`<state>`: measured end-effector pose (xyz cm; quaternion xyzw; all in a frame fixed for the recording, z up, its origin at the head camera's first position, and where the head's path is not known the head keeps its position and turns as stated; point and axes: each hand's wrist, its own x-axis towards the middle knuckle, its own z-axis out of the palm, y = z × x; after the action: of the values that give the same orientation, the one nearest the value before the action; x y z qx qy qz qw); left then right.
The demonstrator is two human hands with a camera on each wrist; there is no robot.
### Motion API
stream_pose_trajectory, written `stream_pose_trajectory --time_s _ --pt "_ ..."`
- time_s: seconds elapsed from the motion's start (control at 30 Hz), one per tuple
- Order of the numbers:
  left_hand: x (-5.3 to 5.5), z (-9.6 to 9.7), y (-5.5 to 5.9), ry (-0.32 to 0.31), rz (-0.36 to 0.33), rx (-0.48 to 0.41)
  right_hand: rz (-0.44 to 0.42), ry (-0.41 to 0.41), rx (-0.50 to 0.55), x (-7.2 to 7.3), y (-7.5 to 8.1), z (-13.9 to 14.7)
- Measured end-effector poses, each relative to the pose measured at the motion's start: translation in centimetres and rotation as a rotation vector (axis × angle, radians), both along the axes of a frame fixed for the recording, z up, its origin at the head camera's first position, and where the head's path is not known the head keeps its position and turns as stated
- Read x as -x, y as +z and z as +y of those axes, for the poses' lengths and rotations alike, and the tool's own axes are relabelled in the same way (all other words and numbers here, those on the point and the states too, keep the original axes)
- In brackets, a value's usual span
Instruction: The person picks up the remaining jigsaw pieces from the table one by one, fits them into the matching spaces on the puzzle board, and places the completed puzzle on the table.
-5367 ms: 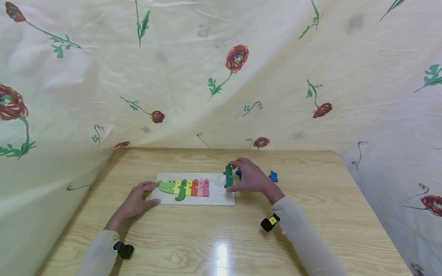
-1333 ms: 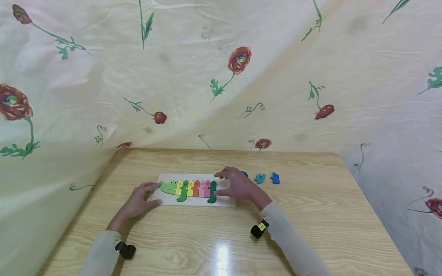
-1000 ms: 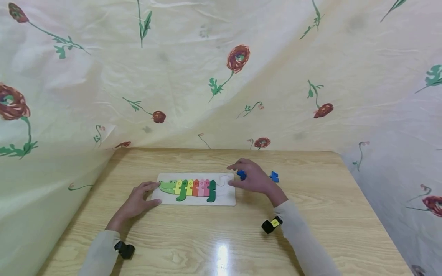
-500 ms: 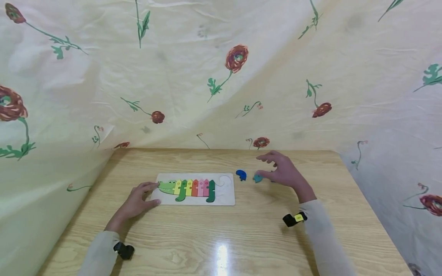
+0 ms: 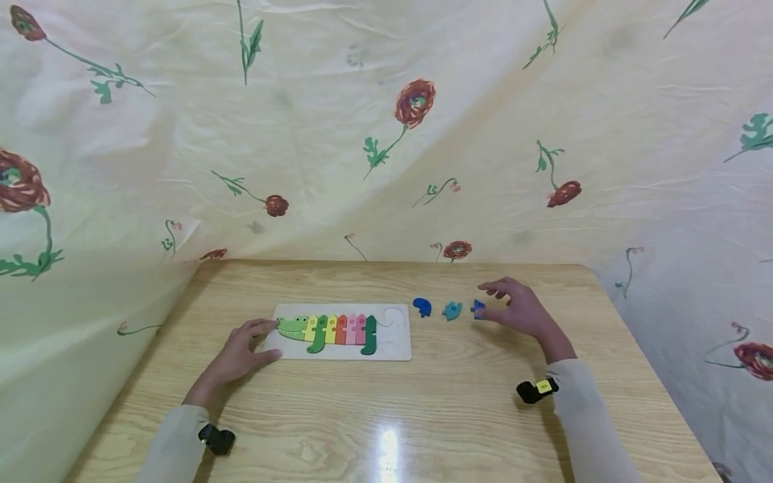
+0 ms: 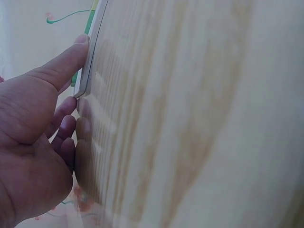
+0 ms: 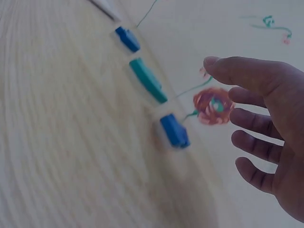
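In the head view, my left hand [image 5: 244,349] rests at the left end of a white puzzle board [image 5: 395,345], thumb and index finger spread at its edge. The left wrist view shows the thumb [image 6: 71,59] against the board's side, other fingers bent near its corner. A crocodile puzzle [image 5: 292,327] fills much of the board with coloured pieces, up to a dark green leg piece [image 5: 370,335]. My right hand [image 5: 516,308] hovers with parted fingers beside a blue puzzle piece [image 5: 478,307]; the right wrist view shows a gap between hand and piece.
Left of that piece lie a teal puzzle piece [image 5: 451,310] and a darker blue curved piece [image 5: 423,307], in a row on the wooden table [image 5: 338,409]. A flowered cloth [image 5: 338,134] hangs behind the table and along both sides.
The dark green leg piece, earlier held by the right hand, now sits on the board. The right hand has since moved right, past the loose pieces. The left hand has stayed put.
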<state>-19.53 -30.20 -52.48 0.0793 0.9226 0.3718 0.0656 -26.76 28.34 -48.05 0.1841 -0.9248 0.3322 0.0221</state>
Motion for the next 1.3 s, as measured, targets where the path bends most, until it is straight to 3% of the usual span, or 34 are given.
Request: stream_pose_trajectory --time_s 0.47,0.87,1.3 --pt "0.0 0.1 0.0 0.017 -0.015 0.002 -0.050 -0.013 -0.063 0.7 -2.3 0.9" --pt "0.1 0.1 0.0 0.019 -0.022 0.009 -0.123 -0.017 -0.114 1.2 -2.5 0.8" --pt "0.2 0.1 0.0 0.026 -0.033 0.004 -0.113 0.007 -0.165 1.9 -3.1 1.4"
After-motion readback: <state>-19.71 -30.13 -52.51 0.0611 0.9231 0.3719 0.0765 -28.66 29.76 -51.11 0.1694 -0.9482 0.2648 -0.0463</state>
